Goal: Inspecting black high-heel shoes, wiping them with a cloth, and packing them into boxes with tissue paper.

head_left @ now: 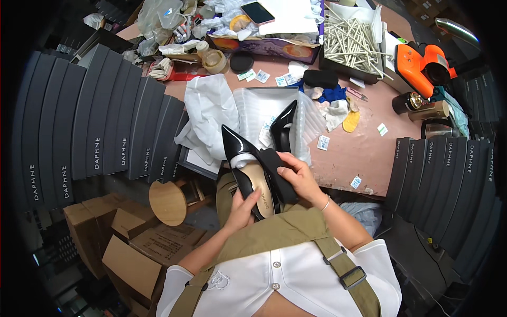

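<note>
My left hand [244,210] grips a shiny black pointed-toe shoe [238,141] by its heel end, thumb inside on the beige insole. White stuffing fills the toe of this shoe. My right hand [301,178] is closed around a dark, block-shaped pad [280,174], pressed along the shoe's right side; whether it is a sponge or a brush I cannot tell. Just beyond, the matching black shoe [284,124] lies in an open shoe box [269,91] lined with translucent wrap. White tissue paper [210,108] spills over the box's left side.
Stacked dark grey shoe boxes [100,116] rise at left, with more boxes [443,185] at right. A tray of thin white sticks [353,45], a phone [258,13], an orange tool [422,63] and small packets [323,142] occupy the table. Cardboard cartons [132,264] and a wooden stool [167,203] stand lower left.
</note>
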A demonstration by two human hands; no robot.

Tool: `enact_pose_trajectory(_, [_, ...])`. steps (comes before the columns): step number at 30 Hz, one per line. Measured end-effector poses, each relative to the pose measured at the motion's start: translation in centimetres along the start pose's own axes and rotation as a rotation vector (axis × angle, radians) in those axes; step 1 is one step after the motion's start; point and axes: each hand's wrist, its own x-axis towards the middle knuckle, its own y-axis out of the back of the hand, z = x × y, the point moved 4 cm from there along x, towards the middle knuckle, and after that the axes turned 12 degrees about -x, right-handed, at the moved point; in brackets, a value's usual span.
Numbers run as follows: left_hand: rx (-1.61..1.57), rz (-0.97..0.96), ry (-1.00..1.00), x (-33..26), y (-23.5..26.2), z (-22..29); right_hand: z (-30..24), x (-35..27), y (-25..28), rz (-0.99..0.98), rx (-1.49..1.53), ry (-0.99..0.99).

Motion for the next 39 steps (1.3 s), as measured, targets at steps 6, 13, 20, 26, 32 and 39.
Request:
enact_pose_trajectory(6, [-0.325,-0.124,0.231,4.7,0.9,3.9,-2.8,1.5,2.9,0.224,0.209,-0.028])
enact_pose_trajectory(13, [-0.261,-0.344,0.074,5.4,-0.7,6.9,-5.0,-0.7,1.5,0.123,-0.284,0.244])
enact_pose_trajectory(20, [-0.155,-0.281,0.012,4.1,-1.2,6.5,-8.7,0.8,-5.5,0.011,-0.738,0.680])
enact_pose_trajectory(26, [-0.032,-0.182,0.077,5.8,2.4,5.2,-6.0,-0.2,-6.6,-0.015,-0.890,0.834])
enact_pose_trajectory(32, [-0.067,-0.204,-0.009,5.3,1.7,5.2,-7.0,2.6,-6.2,0.078,-0.829,0.720])
enact_pose_trajectory(39, [-0.288,-0.424,0.042,6.7,1.4,7.6,-5.7,-1.1,-6.0,-0.488,-0.430,0.463])
